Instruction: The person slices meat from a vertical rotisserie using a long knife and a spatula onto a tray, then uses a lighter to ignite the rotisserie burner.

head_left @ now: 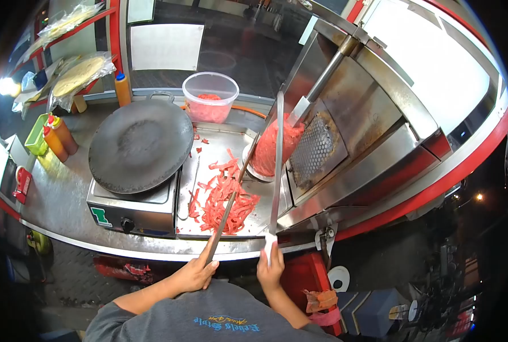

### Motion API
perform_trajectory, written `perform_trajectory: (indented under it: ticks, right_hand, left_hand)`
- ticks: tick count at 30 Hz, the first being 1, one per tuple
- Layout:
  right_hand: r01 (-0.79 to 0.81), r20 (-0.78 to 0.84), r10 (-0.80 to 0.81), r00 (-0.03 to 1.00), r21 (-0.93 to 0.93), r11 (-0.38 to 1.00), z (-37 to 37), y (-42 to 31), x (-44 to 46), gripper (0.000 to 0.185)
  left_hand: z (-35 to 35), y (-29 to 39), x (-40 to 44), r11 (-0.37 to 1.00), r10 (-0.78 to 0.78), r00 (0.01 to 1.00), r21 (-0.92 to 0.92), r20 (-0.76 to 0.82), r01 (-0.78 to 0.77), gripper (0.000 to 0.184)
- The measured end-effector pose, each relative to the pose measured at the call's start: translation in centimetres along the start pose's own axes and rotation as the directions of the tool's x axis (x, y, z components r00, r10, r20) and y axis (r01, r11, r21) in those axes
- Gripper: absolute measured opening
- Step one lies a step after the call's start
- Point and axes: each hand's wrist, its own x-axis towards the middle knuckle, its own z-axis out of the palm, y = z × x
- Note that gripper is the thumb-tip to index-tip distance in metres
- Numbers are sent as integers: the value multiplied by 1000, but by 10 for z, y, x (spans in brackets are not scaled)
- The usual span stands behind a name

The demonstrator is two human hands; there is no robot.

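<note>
My left hand is closed around the lower end of a long, dark, narrow blade, whose tip reaches the left side of the meat cone. My right hand grips the white handle of a long knife, its blade pointing up and away, crossing in front of the cone. The red raw meat cone stands tilted on a spit beside the grill. Below it, a pile of sliced meat strips lies on the metal tray, partly behind the dark blade.
Left of the tray, a black round griddle pan covers a burner. Behind stands a clear plastic tub with red meat. Sauce bottles and wrapped flatbreads are at far left. The steel vertical grill rises at right.
</note>
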Motion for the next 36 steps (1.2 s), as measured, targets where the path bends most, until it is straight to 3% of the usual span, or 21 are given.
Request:
perform_trajectory:
  ticks: [1, 3, 11, 17, 23, 29, 33, 34, 36]
  right_hand:
    - [52, -18, -53, 998, -15, 999, 5, -7, 35, 60]
    - [-32, -1, 32, 999, 41, 999, 13, -15, 68, 57]
    - [-83, 52, 85, 995, -48, 995, -20, -14, -55, 62]
    - [-119, 94, 122, 988, -30, 992, 2, -30, 58, 59]
    - [-91, 94, 97, 991, -73, 993, -29, -25, -65, 63]
    - [-113, 160, 126, 979, -91, 989, -14, -42, 51, 59]
    - [-177, 206, 211, 956, -172, 969, -31, -48, 18, 58]
    - [-129, 180, 154, 972, -140, 982, -38, -50, -3, 59]
    - [-172, 206, 200, 958, -144, 974, -55, -65, -31, 62]
  left_hand:
    - [2, 2, 1, 1000, 5, 1000, 18, -8, -5, 79]
    - [5, 10, 8, 999, 16, 999, 43, -29, -15, 80]
    - [4, 16, 26, 999, 29, 998, 37, -57, -27, 82]
    - [9, 17, 41, 998, 60, 995, 40, -85, -57, 81]
    - [4, 25, 49, 996, 74, 995, -41, -65, -77, 79]
    - [8, 20, 63, 989, 97, 993, -102, -73, -104, 81]
    - [2, 22, 74, 922, 186, 983, -344, -3, -176, 74]
    - [-2, 24, 75, 884, 168, 986, -445, 16, -143, 72]
    - [-7, 31, 75, 767, 144, 988, -637, 56, -76, 70]
